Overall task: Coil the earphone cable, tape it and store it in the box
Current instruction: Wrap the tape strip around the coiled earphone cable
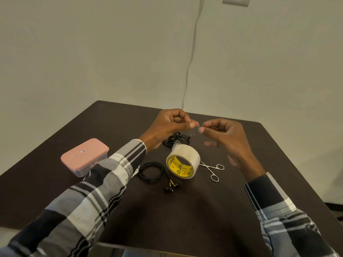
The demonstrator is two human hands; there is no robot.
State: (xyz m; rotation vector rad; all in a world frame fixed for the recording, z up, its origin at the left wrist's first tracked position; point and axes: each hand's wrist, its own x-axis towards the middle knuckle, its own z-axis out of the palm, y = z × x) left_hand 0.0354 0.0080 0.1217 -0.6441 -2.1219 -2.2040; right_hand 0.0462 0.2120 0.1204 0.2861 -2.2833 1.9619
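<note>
**Dark table & what's on it**

Dark brown square wooden table [213,216] carries: pink-lidded clear plastic box [84,157] at left, lid on; black coiled earphone cable [150,170] w/ earbuds near centre; wide clear tape roll [182,162] w/ yellow core just beside it; small steel scissors [211,168] to the right; second black earphone bundle [176,139] behind the roll.

— What can't you make out?
— The left hand [163,125] covers part of the tangled earphone [176,139] behind the tape roll [183,162]. The clear tape strip [194,129] between the fingertips hardly shows.
— Anything else?
— The box [84,156] labels are too small to read; a sleeve [104,175] hides its near corner. The counter [185,219] near edge is cut off.
</note>
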